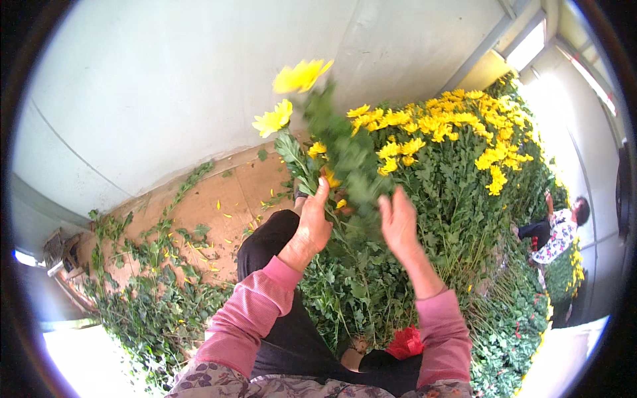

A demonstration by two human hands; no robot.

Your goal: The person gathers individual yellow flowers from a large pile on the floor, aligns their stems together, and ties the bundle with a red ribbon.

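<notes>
Long-stemmed yellow chrysanthemums fill the space in front of me. My left hand (314, 227) is closed round the leafy stem of an upright chrysanthemum (273, 120), its thumb pointing up along the stem. Just to the right, my right hand (401, 224) is closed at the lower part of a second leafy chrysanthemum (300, 77). That flower leans up and left, its leaves smeared by motion. Both blooms are held above the floor, against the pale wall. The lower stem ends are hard to make out against the foliage behind.
A large heap of cut chrysanthemums (458, 123) lies to the right along the wall (199, 73). Loose leaves and petals litter the brown floor (206, 212) at left. A red bundle (405, 343) lies by my legs. Another person (561, 232) sits at the far right beside more flowers.
</notes>
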